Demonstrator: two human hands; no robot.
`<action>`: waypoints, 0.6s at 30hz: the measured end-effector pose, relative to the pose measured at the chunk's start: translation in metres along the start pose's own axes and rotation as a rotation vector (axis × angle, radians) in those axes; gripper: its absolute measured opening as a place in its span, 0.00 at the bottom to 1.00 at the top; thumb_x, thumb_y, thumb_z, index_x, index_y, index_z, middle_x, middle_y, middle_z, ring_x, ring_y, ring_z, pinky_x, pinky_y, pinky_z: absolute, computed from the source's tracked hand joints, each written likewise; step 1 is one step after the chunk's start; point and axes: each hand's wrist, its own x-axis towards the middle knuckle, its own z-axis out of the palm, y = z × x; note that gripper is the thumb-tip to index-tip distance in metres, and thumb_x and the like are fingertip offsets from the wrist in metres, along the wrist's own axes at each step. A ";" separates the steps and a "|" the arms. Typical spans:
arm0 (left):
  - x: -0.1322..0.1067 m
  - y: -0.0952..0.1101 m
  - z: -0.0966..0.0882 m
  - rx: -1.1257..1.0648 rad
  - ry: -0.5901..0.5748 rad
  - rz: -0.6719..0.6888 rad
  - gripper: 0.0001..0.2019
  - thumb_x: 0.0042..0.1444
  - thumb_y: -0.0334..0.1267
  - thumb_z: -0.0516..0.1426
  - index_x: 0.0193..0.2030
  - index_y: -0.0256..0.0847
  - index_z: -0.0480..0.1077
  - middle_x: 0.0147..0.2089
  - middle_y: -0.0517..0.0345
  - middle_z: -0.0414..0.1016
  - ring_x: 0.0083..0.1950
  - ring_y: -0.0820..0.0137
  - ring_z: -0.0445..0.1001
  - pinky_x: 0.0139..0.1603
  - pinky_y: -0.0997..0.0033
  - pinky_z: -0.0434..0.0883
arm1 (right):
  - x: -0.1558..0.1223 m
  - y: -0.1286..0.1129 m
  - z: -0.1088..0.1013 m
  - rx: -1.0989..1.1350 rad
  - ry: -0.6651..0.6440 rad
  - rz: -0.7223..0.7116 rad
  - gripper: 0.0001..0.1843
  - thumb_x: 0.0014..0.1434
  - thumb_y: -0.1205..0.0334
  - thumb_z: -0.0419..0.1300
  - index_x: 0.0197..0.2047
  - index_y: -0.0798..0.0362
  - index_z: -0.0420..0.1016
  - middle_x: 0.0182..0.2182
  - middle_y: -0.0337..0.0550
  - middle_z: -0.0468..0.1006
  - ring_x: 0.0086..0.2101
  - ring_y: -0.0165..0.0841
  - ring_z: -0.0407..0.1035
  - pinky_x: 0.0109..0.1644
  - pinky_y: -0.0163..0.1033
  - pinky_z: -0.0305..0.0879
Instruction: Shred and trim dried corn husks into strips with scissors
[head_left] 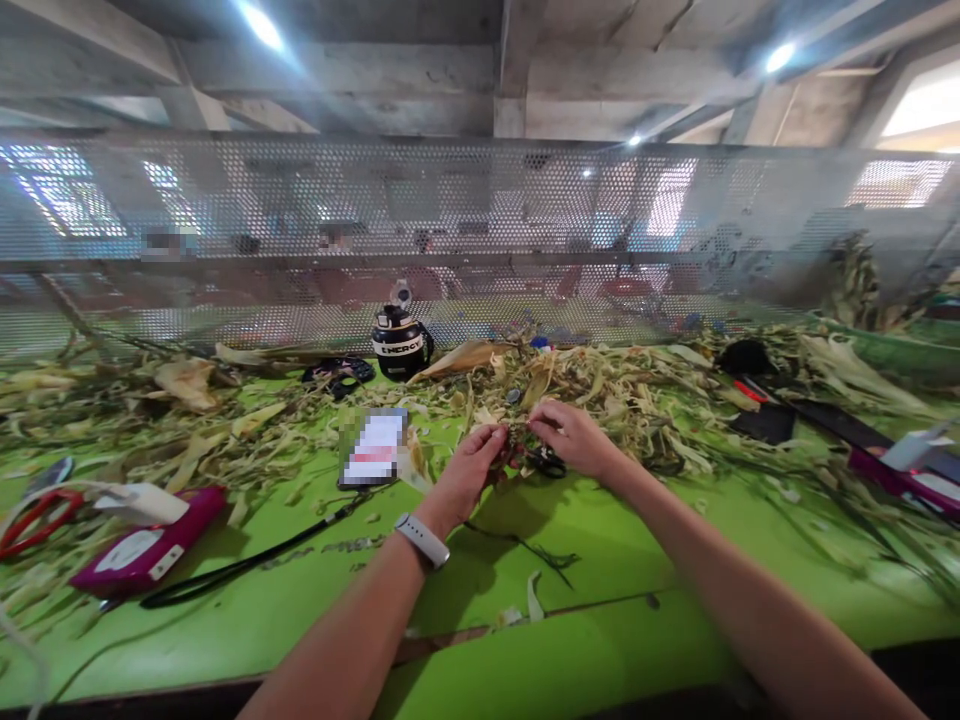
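Note:
My left hand (474, 462), with a pale watch band on its wrist, is closed in a pinch around a small bundle of dried plant strips (516, 440), its details too small to make out. Close by on the right, my right hand (574, 437) has thumb and forefinger pinched together at the bundle's edge; what lies between those fingertips is hidden. Beneath the right hand shows a dark-handled tool (547, 462), partly covered. Thin dark stems (553, 566) lie on the green table (600, 640) nearer to me.
Loose dried husks (600, 385) heap across the table's back. A black bottle (400, 345) stands there, with a phone (375, 447) in front. Left are a magenta device (146, 550) with a strap and red-handled scissors (37, 525). A perforated metal screen (480, 210) rises behind.

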 end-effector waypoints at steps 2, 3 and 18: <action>0.002 -0.001 -0.001 0.074 -0.012 0.042 0.15 0.46 0.49 0.62 0.32 0.40 0.68 0.26 0.62 0.71 0.25 0.76 0.68 0.21 0.80 0.62 | 0.000 -0.001 0.000 -0.006 0.025 0.007 0.08 0.60 0.64 0.52 0.31 0.55 0.69 0.28 0.42 0.72 0.32 0.30 0.64 0.39 0.35 0.59; 0.002 -0.001 -0.001 0.104 -0.021 0.056 0.16 0.45 0.50 0.61 0.31 0.40 0.67 0.25 0.62 0.70 0.25 0.76 0.68 0.21 0.79 0.62 | 0.000 -0.001 0.000 -0.007 0.034 0.015 0.08 0.60 0.63 0.52 0.31 0.55 0.68 0.28 0.42 0.71 0.32 0.30 0.64 0.38 0.35 0.59; 0.002 0.000 -0.004 -0.045 -0.034 0.007 0.17 0.42 0.39 0.66 0.39 0.38 0.69 0.33 0.59 0.74 0.33 0.74 0.72 0.36 0.73 0.71 | -0.001 0.003 0.001 0.110 0.029 0.123 0.09 0.60 0.61 0.52 0.30 0.55 0.67 0.22 0.36 0.67 0.25 0.27 0.61 0.31 0.32 0.56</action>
